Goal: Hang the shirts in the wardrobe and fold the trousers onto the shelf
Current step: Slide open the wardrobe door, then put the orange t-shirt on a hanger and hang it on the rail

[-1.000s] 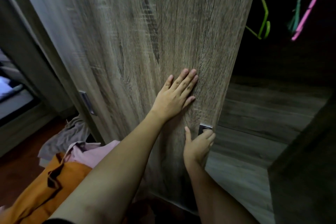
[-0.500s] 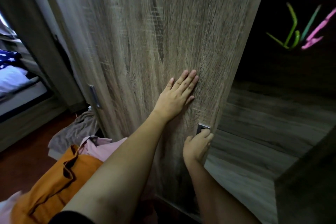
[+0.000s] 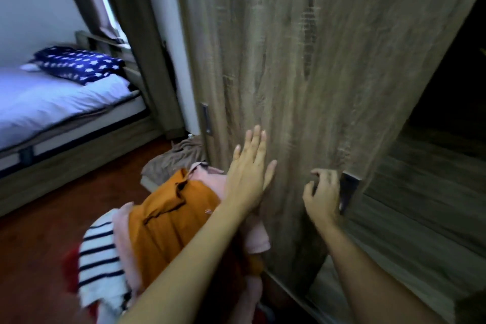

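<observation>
A bedroom with a dark red-brown floor [image 3: 39, 244]; at the left stands a bed [image 3: 52, 102] with a pale sheet and a navy star-print pillow [image 3: 79, 63].

The clothes [image 3: 168, 221] lie heaped on the floor at the wardrobe's foot, none hung or folded yet. They are soft and crumpled: an orange piece on top, pink under it, a navy-and-white striped one nearer the camera. The pink cloth seems to touch the door [image 3: 302, 73], a flat sliding panel of matte wood-grain laminate.

The left hand [image 3: 248, 176] is open, its palm and straight fingers pressed on the door's face. The right hand [image 3: 322, 197] has its fingers curled, hooked at the dark recessed handle [image 3: 348, 189] by the door's right edge. To the right the wardrobe [image 3: 434, 179] gapes dark, with wood-grain boards low inside.

The step looks to be sliding the door aside. The hooked fingers should do the work, along the track. The palm should only steady, pushing sideways and not inward, since smooth laminate gives little grip and a leaning panel may bind. The pink cloth could catch at the door's foot.

A beige cloth [image 3: 178, 158] lies crumpled beyond the heap.
</observation>
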Action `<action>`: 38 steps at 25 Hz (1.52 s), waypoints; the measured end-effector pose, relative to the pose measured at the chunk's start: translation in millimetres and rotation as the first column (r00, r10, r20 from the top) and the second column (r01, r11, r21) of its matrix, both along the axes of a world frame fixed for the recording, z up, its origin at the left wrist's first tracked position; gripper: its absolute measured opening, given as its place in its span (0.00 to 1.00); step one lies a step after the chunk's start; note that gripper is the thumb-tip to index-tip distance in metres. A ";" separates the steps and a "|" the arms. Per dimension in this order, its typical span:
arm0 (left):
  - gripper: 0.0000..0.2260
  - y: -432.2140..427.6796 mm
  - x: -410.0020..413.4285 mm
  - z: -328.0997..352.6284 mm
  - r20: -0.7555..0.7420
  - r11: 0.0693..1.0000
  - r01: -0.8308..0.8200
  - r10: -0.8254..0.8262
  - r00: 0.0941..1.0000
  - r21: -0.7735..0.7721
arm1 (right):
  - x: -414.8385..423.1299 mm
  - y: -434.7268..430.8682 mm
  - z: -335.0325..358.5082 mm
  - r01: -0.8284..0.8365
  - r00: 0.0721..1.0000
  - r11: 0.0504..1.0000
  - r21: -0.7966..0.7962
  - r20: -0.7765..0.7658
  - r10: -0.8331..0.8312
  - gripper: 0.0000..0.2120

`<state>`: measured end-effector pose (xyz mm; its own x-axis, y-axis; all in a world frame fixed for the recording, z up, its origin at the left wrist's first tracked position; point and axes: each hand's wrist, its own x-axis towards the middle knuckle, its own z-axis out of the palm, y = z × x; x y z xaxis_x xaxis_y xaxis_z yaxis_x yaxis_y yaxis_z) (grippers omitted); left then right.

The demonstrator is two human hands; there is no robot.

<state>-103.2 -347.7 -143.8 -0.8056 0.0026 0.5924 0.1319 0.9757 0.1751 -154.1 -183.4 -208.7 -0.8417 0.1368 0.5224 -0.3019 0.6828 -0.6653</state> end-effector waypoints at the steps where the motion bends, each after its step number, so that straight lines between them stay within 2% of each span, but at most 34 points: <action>1: 0.27 -25.0 24.4 -15.2 0.036 0.997 -0.079 0.079 0.996 -0.007 | -1.8 -13.5 6.3 -0.067 0.998 0.998 0.011 -0.007 0.067 0.10; 3: 0.27 -72.9 71.1 -40.3 0.108 0.971 -0.239 0.239 0.965 -0.020 | -6.0 -46.4 18.9 -0.185 0.983 0.982 0.032 0.028 0.184 0.08; 5: 0.31 -116.8 109.0 -61.9 0.230 0.919 -0.393 0.380 0.896 0.014 | -6.5 -90.4 27.9 -0.341 0.940 0.937 0.076 0.057 0.337 0.07; 7: 0.38 -141.1 126.8 -73.1 0.319 0.896 -0.443 0.411 0.854 0.032 | -3.9 -134.7 34.0 -0.519 0.851 0.848 0.106 0.156 0.501 0.11; 9: 0.41 -151.5 132.4 -75.7 0.341 0.906 -0.422 0.385 0.858 0.040 | 8.5 -179.1 37.7 -0.684 0.707 0.717 0.134 0.365 0.606 0.13; 10: 0.37 -153.6 131.9 -75.8 0.341 0.908 -0.416 0.375 0.862 0.055 | 16.4 -196.6 35.0 -0.742 0.643 0.647 0.178 0.461 0.611 0.14; 12: 0.23 -163.4 125.3 -80.5 0.294 0.896 -0.424 0.373 0.880 0.133 | 28.8 -218.9 22.3 -0.783 0.611 0.542 0.306 0.541 0.578 0.18; 14: 0.16 -170.5 119.5 -81.2 0.265 0.855 -0.460 0.398 0.878 0.240 | 35.0 -223.6 17.2 -0.743 0.660 0.568 0.353 0.524 0.539 0.16; 17: 0.16 -170.4 118.1 -65.0 0.227 0.728 -0.555 0.507 0.831 0.403 | 38.1 -219.9 22.0 -0.709 0.679 0.646 0.283 0.522 0.517 0.03; 20: 0.09 -163.2 124.5 -31.6 0.107 0.652 -0.472 0.517 0.849 0.594 | 46.1 -204.9 27.0 -0.701 0.673 0.701 0.133 0.450 0.587 0.03; 23: 0.06 -160.0 135.3 -8.9 -0.009 0.592 -0.372 0.540 0.842 0.715 | 52.8 -182.7 31.3 -0.649 0.661 0.750 -0.127 0.394 0.638 0.03; 26: 0.05 -151.3 142.7 13.6 -0.093 0.537 -0.299 0.585 0.806 0.789 | 54.0 -158.7 41.3 -0.508 0.775 0.812 -0.288 0.258 0.577 0.05; 29: 0.07 -139.1 146.3 47.8 -0.178 0.519 -0.240 0.630 0.756 0.820 | 54.2 -116.4 74.1 -0.426 0.865 0.799 -0.424 0.070 0.498 0.05; 32: 0.09 -130.4 146.9 77.3 -0.222 0.505 -0.200 0.654 0.723 0.839 | 51.2 -59.6 125.1 -0.377 0.926 0.801 -0.465 -0.190 0.325 0.03; 34: 0.10 -113.4 144.9 92.5 -0.254 0.487 -0.148 0.662 0.705 0.861 | 50.5 -11.1 165.6 -0.375 0.911 0.804 -0.462 -0.346 0.227 0.02; 36: 0.11 -92.6 139.1 102.1 -0.236 0.439 -0.115 0.666 0.708 0.891 | 51.7 34.9 201.5 -0.382 0.888 0.820 -0.426 -0.417 0.196 0.02; 38: 0.07 -60.7 131.2 107.6 -0.252 0.386 -0.010 0.621 0.742 0.923 | 59.3 80.7 233.6 -0.358 0.880 0.866 -0.350 -0.436 0.188 0.04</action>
<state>28.0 -408.3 -36.2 -0.2009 -0.9036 0.3783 0.2059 0.3386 0.9181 -94.8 -102.7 24.9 -0.6267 0.2029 0.7524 -0.7177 0.2260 -0.6587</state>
